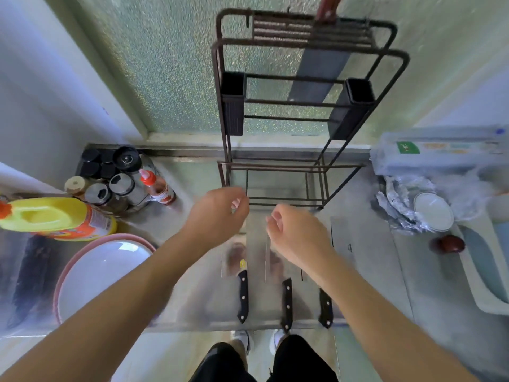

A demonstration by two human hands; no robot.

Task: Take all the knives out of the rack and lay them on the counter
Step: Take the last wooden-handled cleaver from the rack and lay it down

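on the shiny steel counter (pixel 366 260) lie three black-handled knives (pixel 286 304) beneath my left hand (pixel 217 213) and right hand (pixel 296 232), both raised, loosely curled, holding nothing.

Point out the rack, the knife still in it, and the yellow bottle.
rack (pixel 358 23): head view, top rail.
knife (pixel 319 73): head view, broad blade behind the bars.
yellow bottle (pixel 46 216): head view, body.

Steel counter (pixel 366 271); three knives (pixel 286 304) side by side; rack (pixel 303 106) behind; basin (pixel 102 271) left.

Three black-handled knives (pixel 286 301) lie mid-frame on the surface (pixel 366 271); both hands (pixel 217 213) hover empty below the rack (pixel 303 106).
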